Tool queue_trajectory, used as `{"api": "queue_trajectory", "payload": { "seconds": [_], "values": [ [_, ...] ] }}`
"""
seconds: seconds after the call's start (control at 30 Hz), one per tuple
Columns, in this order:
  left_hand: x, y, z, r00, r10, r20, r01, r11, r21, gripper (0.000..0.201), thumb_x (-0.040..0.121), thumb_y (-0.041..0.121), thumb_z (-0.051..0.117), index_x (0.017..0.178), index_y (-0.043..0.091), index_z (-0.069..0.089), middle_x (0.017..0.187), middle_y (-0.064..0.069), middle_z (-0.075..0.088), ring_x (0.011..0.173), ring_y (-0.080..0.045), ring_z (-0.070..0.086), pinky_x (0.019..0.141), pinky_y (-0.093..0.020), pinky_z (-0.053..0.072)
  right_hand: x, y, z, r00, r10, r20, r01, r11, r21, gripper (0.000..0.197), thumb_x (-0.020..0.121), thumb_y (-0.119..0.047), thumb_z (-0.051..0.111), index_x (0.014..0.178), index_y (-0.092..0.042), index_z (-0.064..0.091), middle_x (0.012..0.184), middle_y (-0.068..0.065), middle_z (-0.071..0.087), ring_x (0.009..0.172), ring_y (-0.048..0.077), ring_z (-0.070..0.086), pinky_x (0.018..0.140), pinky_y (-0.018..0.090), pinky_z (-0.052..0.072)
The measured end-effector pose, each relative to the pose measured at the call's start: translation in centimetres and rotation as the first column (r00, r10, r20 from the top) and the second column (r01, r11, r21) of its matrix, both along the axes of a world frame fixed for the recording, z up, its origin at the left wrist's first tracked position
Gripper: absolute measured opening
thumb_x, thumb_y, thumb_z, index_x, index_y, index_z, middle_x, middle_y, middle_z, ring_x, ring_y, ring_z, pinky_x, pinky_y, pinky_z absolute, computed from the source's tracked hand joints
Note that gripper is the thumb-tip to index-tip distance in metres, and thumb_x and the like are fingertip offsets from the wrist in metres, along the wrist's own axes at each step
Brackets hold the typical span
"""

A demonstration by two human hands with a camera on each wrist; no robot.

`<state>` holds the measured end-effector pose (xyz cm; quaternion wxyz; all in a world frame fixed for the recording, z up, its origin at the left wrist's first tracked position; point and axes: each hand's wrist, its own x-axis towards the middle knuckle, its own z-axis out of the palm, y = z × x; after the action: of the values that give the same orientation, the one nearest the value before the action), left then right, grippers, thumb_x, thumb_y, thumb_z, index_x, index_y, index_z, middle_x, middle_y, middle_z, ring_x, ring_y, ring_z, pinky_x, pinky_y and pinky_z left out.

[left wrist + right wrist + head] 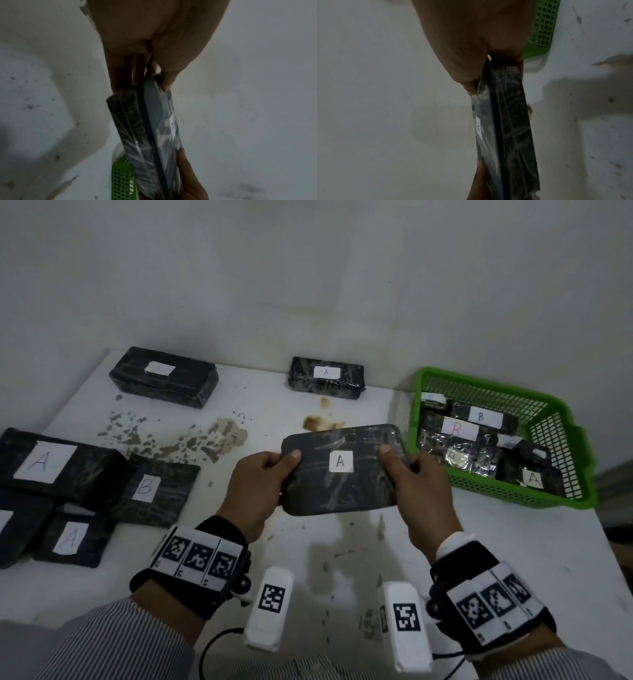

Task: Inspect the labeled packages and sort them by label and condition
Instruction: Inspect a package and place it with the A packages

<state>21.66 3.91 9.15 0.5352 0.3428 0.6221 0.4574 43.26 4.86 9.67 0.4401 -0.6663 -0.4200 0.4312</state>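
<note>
package "A" [339,470] long axis left-right, lifted over worktop [308,559] | left hand [260,484] and right hand [416,491] pinch its ends | green basket [561,419] nearer right hand

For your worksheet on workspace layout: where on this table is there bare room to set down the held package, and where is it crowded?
Bare tabletop lies under the held package, and between the two far packages. The left cluster and green basket are crowded.

Bare sorting workspace — stained white table [274,542], blank wall [308,268].
</note>
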Motion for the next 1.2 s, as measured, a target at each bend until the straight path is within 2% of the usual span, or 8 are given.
{"api": "queue_trajectory", "payload": {
  "seconds": [0.1, 0.27, 0.37, 0.53, 0.67, 0.83, 1.03, 1.2],
  "values": [
    [-2.0, -1.4, -1.0, 0.994, 0.024, -0.104, -0.026, 0.999, -0.018, 0.038, 0.096, 0.029, 0.068, 0.060, 0.017, 0.066, 0.062, -0.001, 0.062, 0.068, -0.022, 0.058, 0.067, -0.038, 0.049, 0.1, -0.5, -0.3, 0.979, 0.194, 0.063, -0.185, 0.974, -0.131, 0.044, 0.087, -0.050, 0.076, 0.085, -0.010, 0.057, 0.080, 0.008, 0.066, 0.072, 0.023, 0.063, 0.063, 0.035, 0.049],
    [-5.3, -5.6, -2.1, 0.999, 0.025, -0.028, -0.029, 0.987, -0.157, 0.026, 0.099, 0.029, 0.064, 0.093, 0.007, 0.077, 0.085, -0.003, 0.077, 0.075, -0.014, 0.072, 0.060, -0.023, 0.057, -1.7, -2.0, -1.2, 0.876, 0.472, -0.102, -0.478, 0.821, -0.312, 0.032, 0.096, -0.030, 0.071, 0.121, -0.017, 0.056, 0.094, 0.012, 0.079, 0.077, 0.023, 0.078, 0.060, 0.031, 0.061],
    [-7.4, -7.7, -2.7, 0.992, 0.119, -0.050, -0.125, 0.983, -0.137, 0.016, 0.098, 0.022, 0.065, 0.105, 0.014, 0.077, 0.095, -0.001, 0.080, 0.085, -0.011, 0.075, 0.064, -0.020, 0.058, -4.1, -2.6, -2.6, 0.837, 0.548, 0.001, -0.517, 0.790, -0.329, 0.027, 0.098, -0.035, 0.069, 0.116, -0.015, 0.063, 0.107, 0.009, 0.075, 0.090, 0.024, 0.076, 0.070, 0.038, 0.065],
    [-11.2, -10.3, -4.2, 0.939, 0.300, -0.166, -0.317, 0.944, -0.090, 0.010, 0.093, 0.008, 0.070, 0.103, 0.008, 0.074, 0.092, -0.003, 0.076, 0.071, -0.002, 0.071, 0.062, -0.014, 0.056, -8.7, -3.2, -3.8, 0.803, 0.563, -0.192, -0.590, 0.709, -0.387, 0.023, 0.100, -0.024, 0.067, 0.117, -0.009, 0.063, 0.112, 0.015, 0.073, 0.095, 0.029, 0.074, 0.070, 0.039, 0.065],
    [-15.2, -12.7, -5.9, 0.901, 0.171, -0.399, -0.233, 0.966, -0.111, 0.015, 0.093, 0.004, 0.068, 0.107, 0.010, 0.073, 0.097, 0.001, 0.073, 0.091, -0.014, 0.069, 0.087, -0.029, 0.055, -13.3, -4.0, -4.9, 0.762, 0.600, -0.242, -0.639, 0.637, -0.432, 0.021, 0.098, -0.019, 0.070, 0.109, -0.003, 0.065, 0.104, 0.017, 0.075, 0.085, 0.028, 0.075, 0.064, 0.036, 0.064],
    [-20.1, -13.5, -7.0, 0.707, 0.002, -0.707, -0.131, 0.983, -0.128, 0.020, 0.093, 0.005, 0.069, 0.112, 0.002, 0.073, 0.107, -0.011, 0.068, 0.099, -0.027, 0.065, 0.087, -0.032, 0.049, -19.4, -4.0, -7.0, 0.717, 0.676, -0.169, -0.662, 0.587, -0.466, 0.017, 0.096, -0.018, 0.072, 0.097, -0.005, 0.062, 0.083, 0.014, 0.070, 0.063, 0.022, 0.069, 0.059, 0.031, 0.060],
    [-24.2, -12.4, -8.1, 0.606, -0.119, -0.786, -0.052, 0.981, -0.189, 0.033, 0.091, 0.012, 0.071, 0.123, 0.002, 0.065, 0.109, -0.020, 0.059, 0.104, -0.035, 0.058, 0.084, -0.027, 0.038, -23.6, -2.9, -8.4, 0.697, 0.708, -0.111, -0.654, 0.564, -0.504, 0.016, 0.095, -0.014, 0.071, 0.102, -0.003, 0.062, 0.095, 0.025, 0.074, 0.074, 0.033, 0.072, 0.074, 0.046, 0.065],
    [-24.9, -11.4, -7.9, 0.573, -0.155, -0.805, -0.025, 0.978, -0.207, 0.033, 0.090, 0.021, 0.074, 0.116, 0.003, 0.066, 0.114, -0.017, 0.056, 0.108, -0.032, 0.056, 0.091, -0.041, 0.049, -23.9, -1.9, -8.1, 0.648, 0.753, -0.110, -0.664, 0.489, -0.566, 0.015, 0.096, -0.014, 0.069, 0.102, -0.001, 0.064, 0.088, 0.019, 0.072, 0.073, 0.031, 0.070, 0.071, 0.043, 0.065]
  ]
}}
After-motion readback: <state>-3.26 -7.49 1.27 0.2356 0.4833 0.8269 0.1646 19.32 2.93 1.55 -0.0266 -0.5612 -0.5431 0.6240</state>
